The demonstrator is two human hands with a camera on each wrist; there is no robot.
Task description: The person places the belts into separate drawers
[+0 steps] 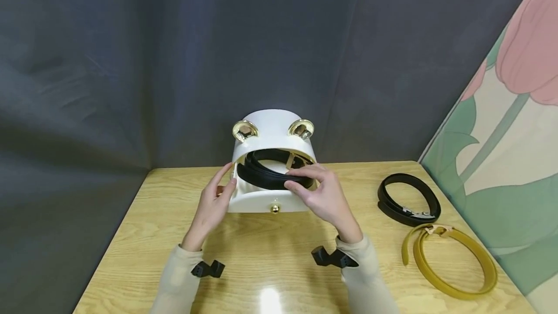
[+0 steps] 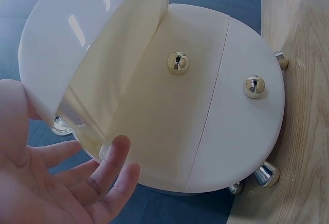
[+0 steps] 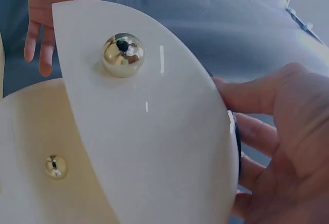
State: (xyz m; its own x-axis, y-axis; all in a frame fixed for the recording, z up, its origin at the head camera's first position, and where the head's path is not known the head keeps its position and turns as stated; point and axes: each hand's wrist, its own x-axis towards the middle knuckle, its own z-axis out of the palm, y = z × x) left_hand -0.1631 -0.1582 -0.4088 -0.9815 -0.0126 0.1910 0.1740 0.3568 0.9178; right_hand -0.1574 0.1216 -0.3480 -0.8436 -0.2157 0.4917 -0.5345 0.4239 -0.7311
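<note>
A glossy white rounded case (image 1: 272, 130) with gold fittings stands at the table's far side, its front open. Inside lies a coiled black belt (image 1: 261, 178), and part of its gold-toned buckle shows at the back of the coil. My right hand (image 1: 324, 195) pinches the right end of the coil, thumb in front and fingers over the top. At the case's left edge is my left hand (image 1: 213, 202), its fingers extended along the side. The left wrist view shows those fingers (image 2: 95, 183) loosely spread beside the white wall.
To the right lie another coiled black belt (image 1: 410, 214) with a silver buckle and a mustard-yellow belt (image 1: 488, 273). The wooden table (image 1: 261, 251) meets a dark grey curtain (image 1: 270, 52) behind the case. A floral panel (image 1: 514, 134) borders the right side.
</note>
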